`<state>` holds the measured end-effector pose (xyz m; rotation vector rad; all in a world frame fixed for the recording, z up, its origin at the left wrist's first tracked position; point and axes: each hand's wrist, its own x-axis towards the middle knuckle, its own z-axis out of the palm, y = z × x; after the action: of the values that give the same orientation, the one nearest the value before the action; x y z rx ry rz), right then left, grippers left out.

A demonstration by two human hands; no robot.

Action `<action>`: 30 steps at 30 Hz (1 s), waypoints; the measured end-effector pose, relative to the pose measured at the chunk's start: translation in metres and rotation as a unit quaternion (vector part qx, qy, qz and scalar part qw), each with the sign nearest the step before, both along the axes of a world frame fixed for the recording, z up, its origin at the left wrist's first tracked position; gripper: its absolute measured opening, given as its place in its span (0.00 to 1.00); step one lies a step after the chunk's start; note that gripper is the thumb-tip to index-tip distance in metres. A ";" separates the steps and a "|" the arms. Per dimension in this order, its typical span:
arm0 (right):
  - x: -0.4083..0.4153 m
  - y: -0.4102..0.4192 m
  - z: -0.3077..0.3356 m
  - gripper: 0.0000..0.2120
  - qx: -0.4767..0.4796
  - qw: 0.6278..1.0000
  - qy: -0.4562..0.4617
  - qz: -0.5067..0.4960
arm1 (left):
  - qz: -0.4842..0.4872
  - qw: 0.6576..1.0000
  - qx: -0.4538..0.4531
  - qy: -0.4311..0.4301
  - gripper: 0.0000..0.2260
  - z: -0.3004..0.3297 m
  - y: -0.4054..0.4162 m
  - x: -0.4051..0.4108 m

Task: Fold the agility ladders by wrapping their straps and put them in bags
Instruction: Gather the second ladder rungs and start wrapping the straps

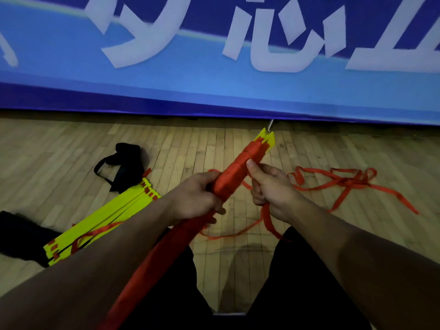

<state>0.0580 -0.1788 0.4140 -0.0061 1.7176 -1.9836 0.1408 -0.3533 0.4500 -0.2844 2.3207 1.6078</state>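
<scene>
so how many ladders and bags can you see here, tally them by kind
ladder bundles: 2, one held in the left hand and right hand, one lying on the floor
black bags: 2, one beyond the floor bundle, one at the left edge
total: 4

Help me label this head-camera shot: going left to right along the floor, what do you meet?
Second folded yellow ladder → black bag → left hand → strap-wrapped ladder bundle → right hand → loose red strap.
</scene>
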 end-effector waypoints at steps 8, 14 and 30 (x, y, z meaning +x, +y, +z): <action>0.007 -0.013 0.003 0.15 0.048 0.998 0.034 -0.038 | -0.144 0.894 -0.424 0.005 0.51 -0.006 0.023 0.010; 0.006 -0.007 0.005 0.14 -0.019 1.000 -0.001 -0.004 | -0.016 0.962 -0.263 0.076 0.30 -0.006 0.014 0.004; 0.004 -0.019 0.004 0.16 0.021 0.995 0.004 -0.098 | -0.067 0.881 -0.462 0.084 0.49 -0.014 0.022 0.011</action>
<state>0.0622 -0.1978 0.4185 0.1758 1.8240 -2.0871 0.1520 -0.3316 0.4361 -0.1698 3.0008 0.3582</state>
